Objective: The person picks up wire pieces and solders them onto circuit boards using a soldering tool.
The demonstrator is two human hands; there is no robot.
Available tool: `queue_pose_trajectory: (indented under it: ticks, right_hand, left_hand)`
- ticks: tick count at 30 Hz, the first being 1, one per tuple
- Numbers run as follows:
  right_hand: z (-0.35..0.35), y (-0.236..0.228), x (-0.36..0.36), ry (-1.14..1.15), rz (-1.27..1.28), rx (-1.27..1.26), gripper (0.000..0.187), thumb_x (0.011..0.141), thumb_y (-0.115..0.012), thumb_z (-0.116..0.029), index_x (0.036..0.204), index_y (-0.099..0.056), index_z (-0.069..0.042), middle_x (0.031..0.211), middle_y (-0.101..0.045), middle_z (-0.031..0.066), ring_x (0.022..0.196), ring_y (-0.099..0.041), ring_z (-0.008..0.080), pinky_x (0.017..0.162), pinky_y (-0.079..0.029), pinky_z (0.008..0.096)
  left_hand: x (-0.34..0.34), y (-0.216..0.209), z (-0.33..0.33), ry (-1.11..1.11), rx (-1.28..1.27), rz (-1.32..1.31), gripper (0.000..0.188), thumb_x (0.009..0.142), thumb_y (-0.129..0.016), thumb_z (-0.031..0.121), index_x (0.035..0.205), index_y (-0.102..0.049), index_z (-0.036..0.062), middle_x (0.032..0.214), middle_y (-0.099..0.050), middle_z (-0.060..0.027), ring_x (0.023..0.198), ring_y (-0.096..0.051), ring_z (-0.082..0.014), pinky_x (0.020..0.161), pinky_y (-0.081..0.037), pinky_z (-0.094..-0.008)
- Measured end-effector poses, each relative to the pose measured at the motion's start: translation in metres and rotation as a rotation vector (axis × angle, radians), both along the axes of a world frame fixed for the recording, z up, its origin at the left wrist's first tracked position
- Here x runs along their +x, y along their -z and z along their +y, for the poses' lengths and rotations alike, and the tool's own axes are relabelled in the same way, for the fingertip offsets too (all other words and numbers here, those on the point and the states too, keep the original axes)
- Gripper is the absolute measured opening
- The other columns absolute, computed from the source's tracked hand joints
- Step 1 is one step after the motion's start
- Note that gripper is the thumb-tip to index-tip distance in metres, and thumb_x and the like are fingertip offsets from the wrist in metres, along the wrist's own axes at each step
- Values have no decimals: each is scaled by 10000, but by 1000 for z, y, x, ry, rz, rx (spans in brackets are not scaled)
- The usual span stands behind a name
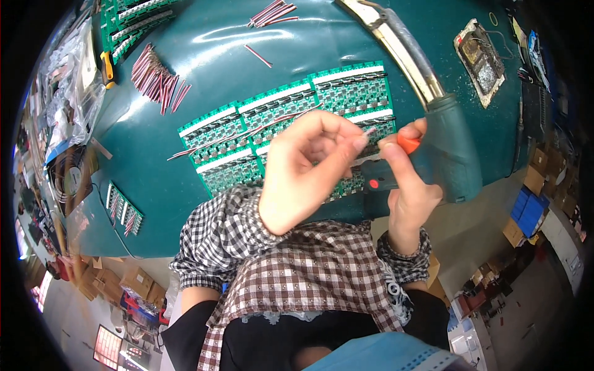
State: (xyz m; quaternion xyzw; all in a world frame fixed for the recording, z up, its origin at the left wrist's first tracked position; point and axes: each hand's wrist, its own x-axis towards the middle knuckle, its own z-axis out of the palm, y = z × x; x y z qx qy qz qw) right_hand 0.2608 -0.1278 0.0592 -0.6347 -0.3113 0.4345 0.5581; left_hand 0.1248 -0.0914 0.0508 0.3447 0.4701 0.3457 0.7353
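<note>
Over the green circuit boards [278,102], my left hand [309,167] has its thumb and index finger pinched on the end of a short thin wire [370,132]. Just to its right is my right hand [411,191], its thumb raised toward the fingertips. A bright orange piece [408,144] shows at those fingertips; whether it is a finger cover or a held part, I cannot tell. Across the boards lies a strand of red, black and white wires [272,128]. Below the fingers a dark bar with a red spot [373,183] is partly hidden.
A metal tube [402,52] ends in a translucent green hood [455,148] close by my right hand. Bundles of cut wires [154,80] lie to the left, more wires [272,13] at the back. A scorched tray [479,62] is far right; a small board [124,209] lies near left.
</note>
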Motion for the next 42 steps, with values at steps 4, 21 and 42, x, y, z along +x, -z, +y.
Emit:
queue_pose_trajectory:
  ticks: [4, 21, 42]
  right_hand:
    - [-5, 1, 15, 136, 173, 82, 277, 778, -570, 78, 1041, -499, 27, 882, -554, 94, 703, -597, 179, 592, -491, 283]
    - [-39, 2, 65, -35, 43, 61, 578, 852, -550, -388, 1139, -450, 104, 952, -556, 172, 888, -607, 328, 684, -574, 366]
    - [-53, -5, 65, -50, 107, -142, 528, 870, -534, -352, 1105, -472, 117, 814, -580, 125, 739, -621, 233, 557, -568, 284]
  left_hand:
    - [-10, 6, 10, -4, 32, 45, 62, 814, -613, 9, 864, -577, 4, 741, -569, 27, 563, -473, 9, 487, -371, -131]
    - [-38, 14, 32, 88, 278, 480, 72, 726, -640, 10, 760, -577, -1, 681, -558, 0, 585, -501, -41, 529, -418, -184]
    - [-8, 38, 46, 210, 737, 805, 74, 669, -624, 39, 694, -554, 41, 620, -502, -53, 515, -478, -156, 495, -408, -262]
